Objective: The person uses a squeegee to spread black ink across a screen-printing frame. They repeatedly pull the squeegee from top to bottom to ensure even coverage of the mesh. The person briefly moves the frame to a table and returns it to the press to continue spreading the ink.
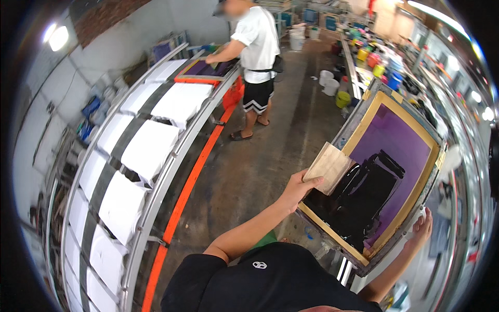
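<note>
My left hand (297, 191) is closed round a wooden-handled squeegee (328, 169), its thumb on top of the wood. The squeegee's lower edge is in black ink (364, 203) that lies across a purple mesh. That mesh belongs to a screen printing frame (381, 99) with a tan taped border and dark, stained outer edges, tilted in front of me on the right. Beside the frame's right edge is my right hand (422, 229), with its fingers stretched upward and apart. Whether those fingers touch the frame is hard to make out.
On the left a long curved printing table (179, 117) carries white fabric pieces (150, 148). An orange strip (189, 184) runs along it. A co-worker (260, 41) bends over another screen frame (200, 80) there. Buckets (330, 87) and colourful containers stand at the far right.
</note>
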Motion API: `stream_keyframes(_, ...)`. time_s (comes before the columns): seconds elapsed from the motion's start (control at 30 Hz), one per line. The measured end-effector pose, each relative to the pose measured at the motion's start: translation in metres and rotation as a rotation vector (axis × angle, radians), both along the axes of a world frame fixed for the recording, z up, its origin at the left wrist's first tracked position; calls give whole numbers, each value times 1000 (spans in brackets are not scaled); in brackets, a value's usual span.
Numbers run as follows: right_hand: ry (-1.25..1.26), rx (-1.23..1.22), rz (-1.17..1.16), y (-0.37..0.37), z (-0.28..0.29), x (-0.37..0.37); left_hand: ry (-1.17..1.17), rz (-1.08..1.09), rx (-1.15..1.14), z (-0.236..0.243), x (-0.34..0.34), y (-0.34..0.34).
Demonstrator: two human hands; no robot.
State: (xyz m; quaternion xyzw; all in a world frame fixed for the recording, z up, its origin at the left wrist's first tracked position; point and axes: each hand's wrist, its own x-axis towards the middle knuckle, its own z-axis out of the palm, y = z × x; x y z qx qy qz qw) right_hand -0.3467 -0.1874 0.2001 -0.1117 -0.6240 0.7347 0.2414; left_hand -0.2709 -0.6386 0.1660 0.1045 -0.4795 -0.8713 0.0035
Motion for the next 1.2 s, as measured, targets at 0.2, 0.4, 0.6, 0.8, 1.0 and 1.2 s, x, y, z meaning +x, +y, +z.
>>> stream_keyframes(0.2,175,75,198,5,14,-8,78,133,22,-29,38,19)
stream_keyframes(0.4,211,54,89,5,-11,9,233,70,-6,-35,33,3)
stream_keyframes(0.6,197,52,12,-7,-40,51,228,-86,-68,-35,-5,-33)
stream_keyframes(0.8,102,11,-254,-26,-15,61,77,-258,7,-12,-57,-37)
stream_keyframes(1.0,-42,-134,-309,-42,-9,8,51,-256,56,-23,-142,-50)
stream_keyframes(1.2,123,167,-13,-88,4,-143,68,-61,74,2,-265,-121)
